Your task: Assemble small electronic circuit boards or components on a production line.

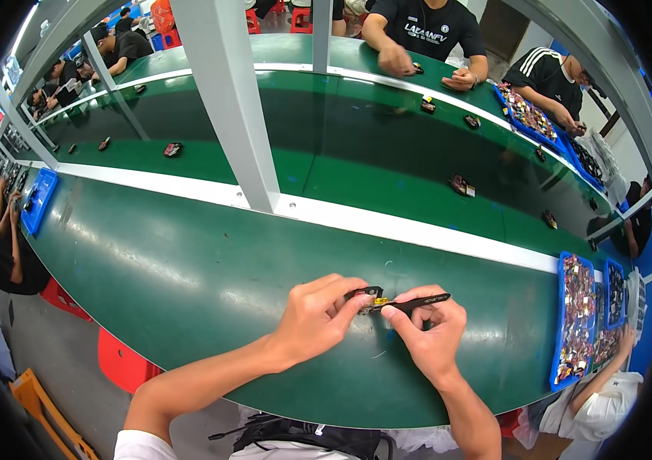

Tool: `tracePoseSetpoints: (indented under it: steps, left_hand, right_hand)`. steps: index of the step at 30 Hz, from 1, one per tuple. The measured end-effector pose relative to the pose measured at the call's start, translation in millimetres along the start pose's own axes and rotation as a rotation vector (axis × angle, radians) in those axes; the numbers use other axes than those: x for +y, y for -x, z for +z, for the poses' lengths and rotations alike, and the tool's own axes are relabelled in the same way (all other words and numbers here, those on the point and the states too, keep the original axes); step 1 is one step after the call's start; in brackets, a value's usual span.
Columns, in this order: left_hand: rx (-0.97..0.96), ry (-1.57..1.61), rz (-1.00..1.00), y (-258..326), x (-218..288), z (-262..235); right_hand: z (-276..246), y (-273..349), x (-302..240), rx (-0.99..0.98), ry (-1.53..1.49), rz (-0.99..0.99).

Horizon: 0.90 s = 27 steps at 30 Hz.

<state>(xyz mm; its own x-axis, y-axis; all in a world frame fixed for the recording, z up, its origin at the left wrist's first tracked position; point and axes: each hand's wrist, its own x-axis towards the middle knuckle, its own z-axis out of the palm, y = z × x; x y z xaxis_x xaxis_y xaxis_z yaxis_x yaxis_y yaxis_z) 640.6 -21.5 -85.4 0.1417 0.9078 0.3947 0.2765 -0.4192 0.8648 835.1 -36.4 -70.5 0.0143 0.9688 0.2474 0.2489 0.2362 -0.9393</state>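
Note:
Over the green worktop, my left hand (pixel 321 314) pinches a small black plastic housing (pixel 374 291) between thumb and fingers. Something yellow (pixel 380 302) shows at the housing's right side, with metallic bits below it. Black tweezers (pixel 427 302) lie across my right hand (pixel 434 330), gripped between thumb and fingers. Their tips point left and reach the yellow part; whether they grip it I cannot tell. My left fingers cover part of the housing.
A blue tray (pixel 556 345) of small mixed parts stands on the worktop (pixel 188 261) at right, another blue tray (pixel 40 201) at far left. Beyond a white rail (pixel 387 222), a green conveyor belt (pixel 387 165) carries several small devices. A grey post (pixel 238 115) rises ahead. Co-workers sit around.

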Motion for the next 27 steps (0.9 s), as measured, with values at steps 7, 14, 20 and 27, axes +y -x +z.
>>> tracePoseSetpoints:
  steps: [7, 14, 20, 27]
  left_hand:
    - [-0.017, -0.006, 0.025, 2, -2, 0]
    - [-0.029, -0.004, 0.034, 1, -3, -1]
    - [-0.116, 0.404, -0.375, -1, 6, -1]
    - [-0.163, 0.636, -0.520, 0, 1, -4]
  right_hand:
    - [-4, -4, 2, -0.062, -0.325, 0.245]
    - [-3, -6, 0, -0.059, -0.353, 0.280]
    - [-10, -6, 0, -0.101, -0.315, 0.247]
    - [-4, 3, 4, -0.002, -0.184, -0.009]
